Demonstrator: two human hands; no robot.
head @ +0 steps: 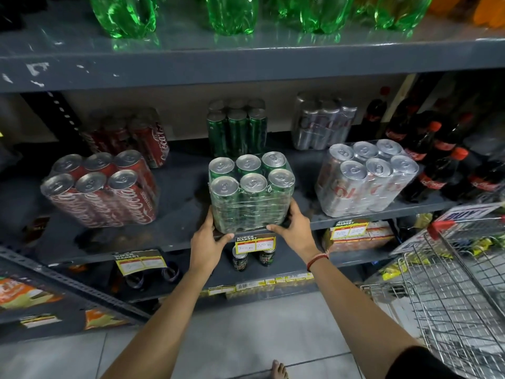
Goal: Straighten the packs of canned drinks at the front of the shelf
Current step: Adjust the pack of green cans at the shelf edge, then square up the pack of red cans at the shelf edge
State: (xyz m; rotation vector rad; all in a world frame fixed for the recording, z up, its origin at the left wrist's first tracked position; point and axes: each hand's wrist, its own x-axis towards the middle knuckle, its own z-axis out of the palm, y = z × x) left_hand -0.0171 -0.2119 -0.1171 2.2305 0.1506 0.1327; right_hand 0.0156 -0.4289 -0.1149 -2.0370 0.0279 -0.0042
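Note:
A shrink-wrapped pack of green cans [251,191] stands at the front edge of the grey shelf [177,239], in the middle. My left hand [209,246] grips its lower left corner and my right hand [293,228] grips its lower right corner. A pack of red cola cans [102,188] sits to the left, turned at an angle. To the right, a pack of silver cans [364,177] stands near the edge, also skewed.
Behind stand further packs: red [131,135], green [237,127], silver [323,121]. Dark cola bottles [437,157] fill the right end. Green bottles [232,15] sit on the shelf above. A wire trolley [451,283] is close on my right. Price tags [255,243] hang from the shelf edge.

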